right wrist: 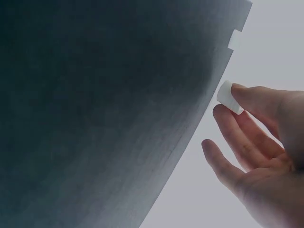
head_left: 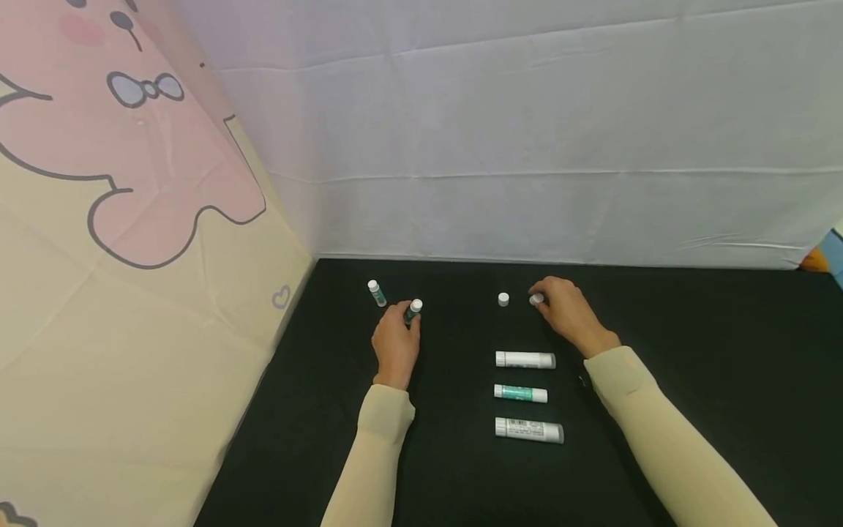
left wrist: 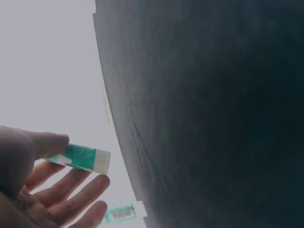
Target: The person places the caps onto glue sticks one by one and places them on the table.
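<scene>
My left hand (head_left: 396, 345) holds a small glue stick (head_left: 413, 312) upright near the table's back left, between thumb and fingers. In the left wrist view the stick's green label (left wrist: 80, 156) shows, with a pale end beyond the fingers. Another green-labelled glue stick (head_left: 377, 293) stands just left of that hand. On the right side, my right hand (head_left: 571, 313) pinches a white cap (right wrist: 229, 97) between thumb and fingertips, low over the table. A second white cap (head_left: 503, 299) stands on the table to the left of that hand.
Between the forearms, three glue sticks lie sideways in a column: a large white one (head_left: 525, 359), a smaller green-labelled one (head_left: 516, 394) and another large white one (head_left: 529, 430). The black table (head_left: 711, 380) meets a white cloth (head_left: 527, 132) behind and a printed cloth (head_left: 165, 329) at left.
</scene>
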`<state>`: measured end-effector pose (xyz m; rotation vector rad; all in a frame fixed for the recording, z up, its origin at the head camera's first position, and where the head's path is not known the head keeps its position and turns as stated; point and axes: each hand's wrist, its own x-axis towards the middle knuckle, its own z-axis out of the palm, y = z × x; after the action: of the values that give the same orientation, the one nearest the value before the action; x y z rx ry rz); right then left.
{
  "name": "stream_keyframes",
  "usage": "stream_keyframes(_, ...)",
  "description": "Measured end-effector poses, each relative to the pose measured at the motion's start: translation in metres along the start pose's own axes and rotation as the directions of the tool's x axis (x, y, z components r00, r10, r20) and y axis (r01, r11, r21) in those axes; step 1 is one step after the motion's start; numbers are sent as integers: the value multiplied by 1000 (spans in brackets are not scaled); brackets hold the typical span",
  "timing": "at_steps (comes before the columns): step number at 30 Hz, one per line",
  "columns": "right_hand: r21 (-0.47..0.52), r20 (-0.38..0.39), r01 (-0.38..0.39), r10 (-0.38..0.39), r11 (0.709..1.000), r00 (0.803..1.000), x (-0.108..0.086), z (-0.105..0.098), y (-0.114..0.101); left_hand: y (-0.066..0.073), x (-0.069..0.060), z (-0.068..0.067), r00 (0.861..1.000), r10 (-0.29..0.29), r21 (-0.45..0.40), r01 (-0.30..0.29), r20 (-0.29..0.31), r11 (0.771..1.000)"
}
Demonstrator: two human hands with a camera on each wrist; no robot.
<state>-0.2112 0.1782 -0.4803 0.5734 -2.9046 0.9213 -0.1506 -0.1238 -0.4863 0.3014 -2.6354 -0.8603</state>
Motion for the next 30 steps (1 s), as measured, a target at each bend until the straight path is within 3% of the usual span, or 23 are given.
stream_keyframes(14,75,-42,24,-21,997,999,-14,-4,-17,14,-15,2,991,133,151,-130,-13,980)
stream_keyframes(23,91,-60,71,-66,993,996,-26,-6,-36,30,-32,3,966,257,216,-243,-38,946)
stream_keyframes(30,104,-81,111,-103,988,991,-36,-4,-50,38,-42,3,954,297,239,-281,-30,929)
